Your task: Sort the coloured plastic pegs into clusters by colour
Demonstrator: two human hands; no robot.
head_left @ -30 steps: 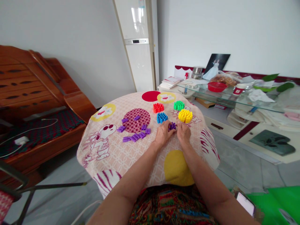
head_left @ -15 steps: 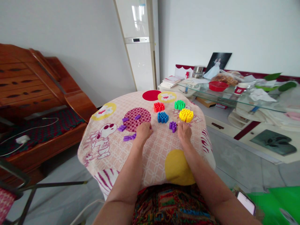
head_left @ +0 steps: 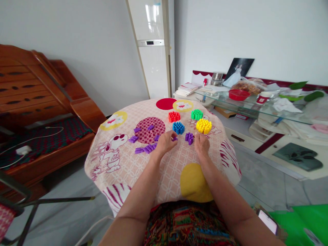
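On the round cloth-covered table (head_left: 143, 167) my left hand (head_left: 166, 141) is closed on a single purple peg (head_left: 175, 138), carried just left of a small standing cluster of purple pegs (head_left: 189, 137). My right hand (head_left: 201, 145) rests against the right side of that cluster, fingers curled at it. Loose purple pegs (head_left: 146, 149) lie scattered to the left on the cloth. Beyond my hands stand a blue cluster (head_left: 178, 127), a red cluster (head_left: 174, 116), a green cluster (head_left: 196, 114) and a yellow cluster (head_left: 203, 126).
A wooden bench (head_left: 38, 102) with a charger cable stands at the left. A tall white appliance (head_left: 153, 51) is behind the table. A cluttered glass shelf (head_left: 251, 106) runs along the right wall. A phone (head_left: 268, 222) lies near my right elbow.
My left hand left the purple cluster, reached left to the loose pegs, and has come back toward the cluster holding one purple peg. My right hand has stayed at the cluster.
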